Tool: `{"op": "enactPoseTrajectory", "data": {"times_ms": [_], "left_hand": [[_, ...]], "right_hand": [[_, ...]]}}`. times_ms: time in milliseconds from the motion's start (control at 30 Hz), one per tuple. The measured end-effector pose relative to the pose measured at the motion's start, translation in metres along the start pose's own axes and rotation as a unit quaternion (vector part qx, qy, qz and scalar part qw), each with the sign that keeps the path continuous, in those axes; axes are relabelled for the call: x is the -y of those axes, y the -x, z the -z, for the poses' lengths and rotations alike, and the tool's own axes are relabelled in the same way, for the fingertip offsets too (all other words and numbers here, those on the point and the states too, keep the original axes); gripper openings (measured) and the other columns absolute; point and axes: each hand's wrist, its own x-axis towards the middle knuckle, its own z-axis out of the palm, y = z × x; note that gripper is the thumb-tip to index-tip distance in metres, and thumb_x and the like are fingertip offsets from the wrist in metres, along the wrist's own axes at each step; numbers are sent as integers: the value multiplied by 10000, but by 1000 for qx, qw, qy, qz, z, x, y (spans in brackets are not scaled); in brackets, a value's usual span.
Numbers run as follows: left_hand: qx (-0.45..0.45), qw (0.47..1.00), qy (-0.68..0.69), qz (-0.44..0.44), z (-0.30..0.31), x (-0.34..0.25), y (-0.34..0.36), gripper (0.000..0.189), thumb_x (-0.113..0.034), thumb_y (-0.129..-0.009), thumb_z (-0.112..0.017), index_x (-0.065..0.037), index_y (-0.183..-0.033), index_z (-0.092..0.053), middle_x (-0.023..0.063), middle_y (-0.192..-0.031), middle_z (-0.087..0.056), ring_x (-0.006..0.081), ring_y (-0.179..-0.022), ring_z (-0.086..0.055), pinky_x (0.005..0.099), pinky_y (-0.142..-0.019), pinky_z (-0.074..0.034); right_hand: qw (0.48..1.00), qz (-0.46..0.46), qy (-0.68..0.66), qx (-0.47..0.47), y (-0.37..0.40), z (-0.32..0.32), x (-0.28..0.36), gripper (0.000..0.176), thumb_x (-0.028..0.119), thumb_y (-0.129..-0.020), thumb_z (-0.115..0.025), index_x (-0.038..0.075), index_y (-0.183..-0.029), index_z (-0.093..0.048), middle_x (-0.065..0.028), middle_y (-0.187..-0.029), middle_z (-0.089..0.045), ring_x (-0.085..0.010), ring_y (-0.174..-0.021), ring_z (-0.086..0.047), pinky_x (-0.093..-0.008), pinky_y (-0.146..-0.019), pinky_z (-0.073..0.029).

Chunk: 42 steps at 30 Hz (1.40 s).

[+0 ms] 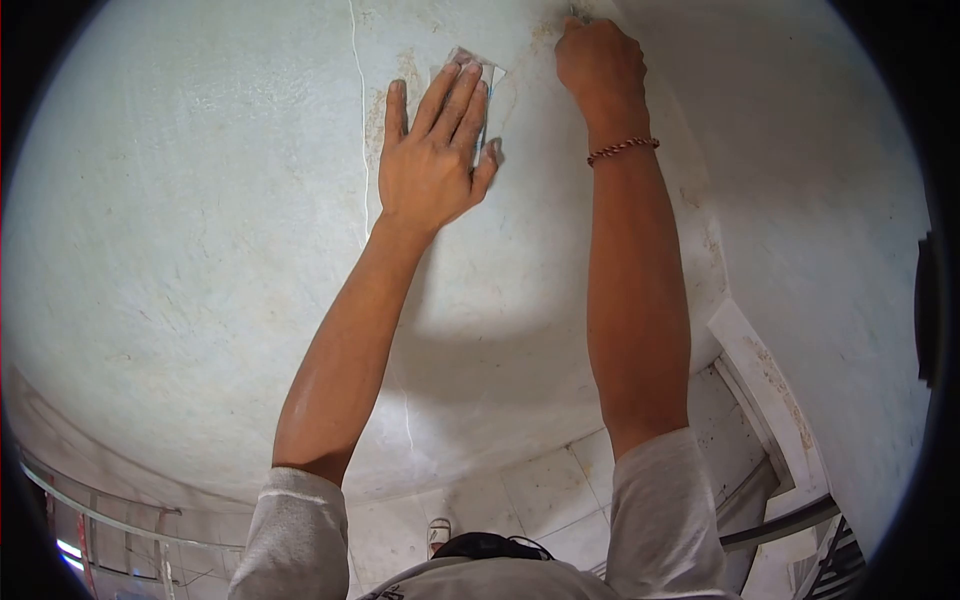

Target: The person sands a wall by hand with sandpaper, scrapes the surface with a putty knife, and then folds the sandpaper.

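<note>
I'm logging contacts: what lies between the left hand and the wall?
In the head view, a thin sheet lies between the left hand and the wall, its edges peeking out; what is under the palm is hidden.

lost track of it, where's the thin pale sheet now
Head view, top centre: the thin pale sheet is under the left hand, against the pale wall, right of the thin white line.

Covers most of the thin sheet (496, 75) with the left hand (432, 155); conceals an object (580, 13) in the right hand (603, 68), too little visible to identify.
</note>
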Motion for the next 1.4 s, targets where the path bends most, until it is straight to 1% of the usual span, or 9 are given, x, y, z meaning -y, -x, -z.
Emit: {"op": "enactPoseTrajectory", "data": {"times_ms": [567, 633, 667, 833, 967, 1033, 1067, 1133, 1400], "left_hand": [[45, 999, -7, 6, 2, 1, 5, 554, -305, -830, -579, -99, -1340, -513, 8, -1448, -432, 194, -1366, -349, 559, -1126, -180], [42, 999, -6, 8, 2, 0, 8, 554, -301, -827, -580, -99, -1338, -515, 7, -1449, -431, 193, -1366, -348, 558, -1127, -180], [39, 999, -6, 5, 1, 1, 6, 554, -298, -824, -582, -98, -1336, -517, 7, -1449, -431, 191, -1366, -348, 557, -1128, -179], [39, 999, -8, 9, 2, 0, 6, 552, -284, -816, -587, -102, -1332, -521, 4, -1447, -432, 189, -1367, -346, 557, -1130, -178], [9, 1000, -7, -4, 1, 1, 4, 505, -276, -785, -611, -67, -1245, -591, 17, -1399, -484, 172, -1334, -385, 577, -1092, -248], [22, 1000, -2, 7, 1, 1, 5, 531, -278, -799, -602, -92, -1294, -550, 3, -1425, -455, 174, -1349, -366, 576, -1107, -216], [39, 999, 2, 12, 1, 1, 6, 560, -280, -814, -592, -117, -1343, -509, -11, -1450, -427, 177, -1365, -347, 574, -1122, -184], [44, 999, 2, 9, 1, 1, 7, 563, -281, -815, -594, -119, -1347, -505, -12, -1450, -427, 175, -1365, -348, 575, -1122, -184], [6, 1000, -5, -7, 2, 1, 4, 497, -266, -785, -618, -64, -1238, -593, 15, -1410, -471, 169, -1333, -385, 584, -1084, -257]], "right_hand": [[1000, 0, -27, -8, 13, 6, 7, 475, 363, -956, -420, -46, -1040, -647, -273, -1106, -619, -428, -1062, -584, -465, -948, -456], [972, 181, 100, -112, 15, 0, 7, 243, 112, -884, -514, -61, -894, -684, -240, -905, -652, -357, -881, -648, -425, -812, -525], [971, 182, 99, -117, 11, 0, 7, 243, 112, -884, -514, -61, -894, -684, -240, -905, -652, -357, -881, -648, -425, -812, -525], [988, 125, 78, -43, -2, -2, -5, 469, 358, -961, -409, -33, -1056, -649, -276, -1111, -616, -428, -1065, -582, -465, -958, -450], [1000, 9, 6, -27, 3, 1, -5, 457, 351, -959, -408, -22, -1066, -648, -276, -1106, -617, -431, -1063, -579, -469, -962, -445], [923, 328, -126, -156, 21, 11, -16, 221, 100, -860, -530, -31, -817, -703, -217, -881, -659, -322, -824, -659, -413, -768, -540], [923, 327, -125, -157, 17, 11, -9, 221, 100, -860, -530, -31, -817, -703, -217, -881, -659, -322, -824, -659, -413, -768, -540], [949, 205, 226, -81, 6, 7, 5, 219, 91, -856, -530, -25, -790, -703, -203, -872, -664, -326, -799, -663, -405, -775, -542], [969, 168, 162, -85, 14, -1, 0, 218, 88, -858, -522, -24, -804, -702, -222, -906, -667, -333, -802, -667, -416, -753, -543]]}}
